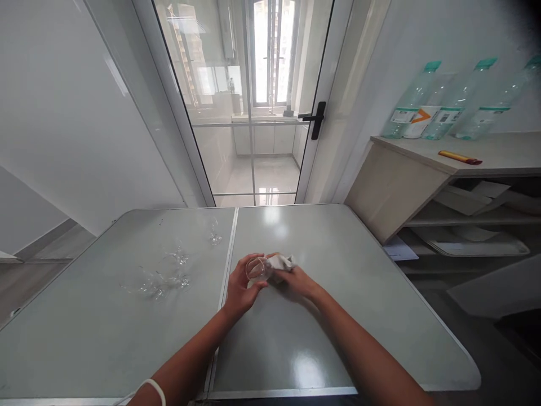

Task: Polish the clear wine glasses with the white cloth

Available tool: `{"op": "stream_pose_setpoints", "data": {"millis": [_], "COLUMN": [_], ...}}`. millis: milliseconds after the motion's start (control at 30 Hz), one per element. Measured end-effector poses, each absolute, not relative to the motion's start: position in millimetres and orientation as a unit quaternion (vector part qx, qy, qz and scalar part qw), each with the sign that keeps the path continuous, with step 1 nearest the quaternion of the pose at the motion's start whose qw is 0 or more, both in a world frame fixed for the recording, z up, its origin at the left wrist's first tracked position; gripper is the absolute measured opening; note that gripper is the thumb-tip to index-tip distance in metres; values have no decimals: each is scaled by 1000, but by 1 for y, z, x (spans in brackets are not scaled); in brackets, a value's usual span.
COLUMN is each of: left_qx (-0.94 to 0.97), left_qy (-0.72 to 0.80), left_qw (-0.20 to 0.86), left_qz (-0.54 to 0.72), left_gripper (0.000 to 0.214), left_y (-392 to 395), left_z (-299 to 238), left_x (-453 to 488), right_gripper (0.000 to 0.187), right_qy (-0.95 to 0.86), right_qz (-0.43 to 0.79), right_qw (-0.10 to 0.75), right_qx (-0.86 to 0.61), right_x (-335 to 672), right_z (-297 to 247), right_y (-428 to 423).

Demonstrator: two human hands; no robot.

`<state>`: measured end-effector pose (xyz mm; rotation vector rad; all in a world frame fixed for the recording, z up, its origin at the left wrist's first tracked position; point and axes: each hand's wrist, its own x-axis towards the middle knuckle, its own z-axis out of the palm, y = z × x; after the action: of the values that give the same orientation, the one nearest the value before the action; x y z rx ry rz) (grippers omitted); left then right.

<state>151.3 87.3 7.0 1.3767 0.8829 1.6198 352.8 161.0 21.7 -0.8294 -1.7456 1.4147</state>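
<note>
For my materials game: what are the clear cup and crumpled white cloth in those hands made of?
The clear cup looks like smooth, shiny glass: it's see-through with a visible rim, though plastic could look similar. The crumpled white cloth seems soft, dull fabric, bunched in folds; paper is possible.

- Two bare hands: one left hand (242,286), one right hand (295,277)
- One clear, round-bowled glass (257,269) in the hands
- One crumpled white cloth (280,262)
- One clear stemmed glass (215,238) standing alone
- At least three clustered clear glasses (182,280), overlapping too much for an exact count
- Four clear plastic bottles (448,115)
- One slim yellow-and-red stick (459,157)
- One black door handle (315,119)
- One thin white wristband (158,389)
</note>
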Motion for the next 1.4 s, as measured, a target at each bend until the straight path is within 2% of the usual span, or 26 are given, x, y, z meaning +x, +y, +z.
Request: {"op": "stream_pose_setpoints", "data": {"millis": [67, 167, 267, 367, 567, 700, 867, 1000, 1167, 1233, 1300, 1400], "left_qx": [534, 518, 547, 607, 720, 728, 735, 716, 646, 627, 619, 607], "left_qy": [348, 332, 339, 355, 337, 319, 308, 324, 373, 380, 379, 395], "left_qw": [407, 412, 398, 362, 236, 237, 244, 259, 271, 288, 301, 308], "left_qz": [655, 672, 654, 612, 559, 558, 553, 561, 609, 616, 619, 617], "left_gripper": [61, 62, 61, 62, 66, 57, 56, 56, 61, 61, 61, 58], "left_y": [89, 92, 91, 88, 84, 85, 85, 85, 90, 89, 88, 85], "left_z": [9, 13, 12, 5, -1, 5, 10, 5, -4, -5, -5, -3], "left_x": [149, 147, 145, 144, 149, 152, 152, 153, 152, 150, 148, 147], "right_gripper": [47, 56, 58, 59, 37, 34, 36, 31, 28, 29, 29, 28], "right_qy": [-665, -578, -525, -517, -517, -508, -525, -530, -608, -699, -778, -832], "right_qz": [636, 701, 716, 696, 605, 582, 620, 596, 453, 417, 429, 411], "right_qw": [298, 335, 348, 338, 396, 433, 416, 428, 508, 482, 395, 315], "right_qx": [-253, -250, -301, -366, -458, -464, -410, -424, -409, -324, -235, -199], "right_x": [350, 343, 336, 331, 337, 340, 338, 339, 342, 343, 344, 344], "right_z": [22, 20, 14, 3, -15, -12, -9, -11, 6, 18, 28, 29], "right_y": [158, 155, 153, 155, 169, 171, 170, 174, 166, 160, 156, 158]}}
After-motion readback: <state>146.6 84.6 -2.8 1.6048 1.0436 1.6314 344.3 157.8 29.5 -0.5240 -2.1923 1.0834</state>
